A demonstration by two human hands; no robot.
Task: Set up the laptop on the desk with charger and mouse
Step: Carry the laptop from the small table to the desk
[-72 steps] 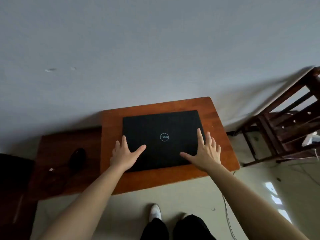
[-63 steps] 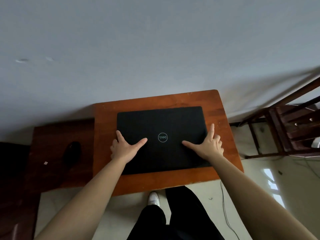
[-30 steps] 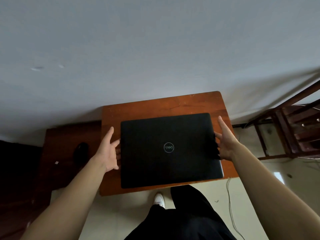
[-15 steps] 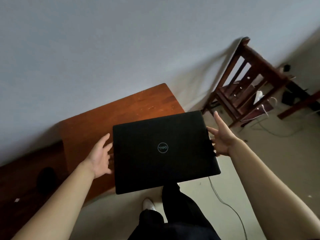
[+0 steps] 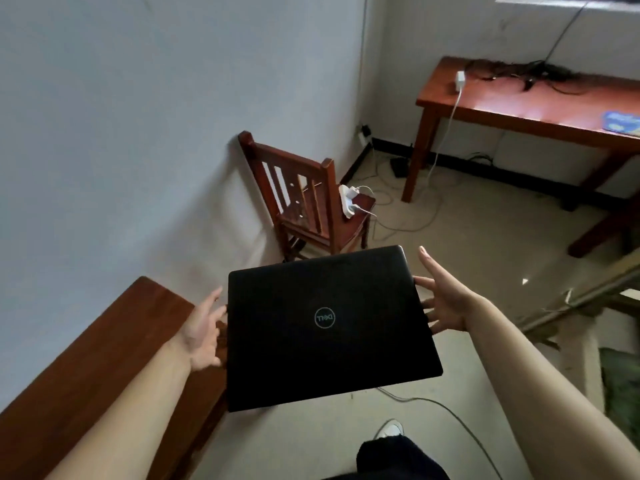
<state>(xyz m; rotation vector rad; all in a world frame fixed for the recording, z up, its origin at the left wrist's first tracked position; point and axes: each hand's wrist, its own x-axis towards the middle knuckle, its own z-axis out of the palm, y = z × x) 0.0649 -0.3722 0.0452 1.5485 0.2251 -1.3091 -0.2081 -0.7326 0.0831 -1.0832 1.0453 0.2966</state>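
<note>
Both my hands carry the closed laptop [image 5: 329, 327] above the floor: left hand [image 5: 202, 332] and right hand [image 5: 446, 303] clasp its side edges, fingers spread.

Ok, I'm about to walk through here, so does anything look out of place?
Yes. Cables trail loose across the floor between the chair and the desk, a likely trip hazard. A white power strip sits on the chair seat.

A far wooden desk [image 5: 526, 109] carries tangled dark cables [image 5: 519, 72], a white plug [image 5: 460, 79], perhaps a mousepad [image 5: 621, 123].
</note>
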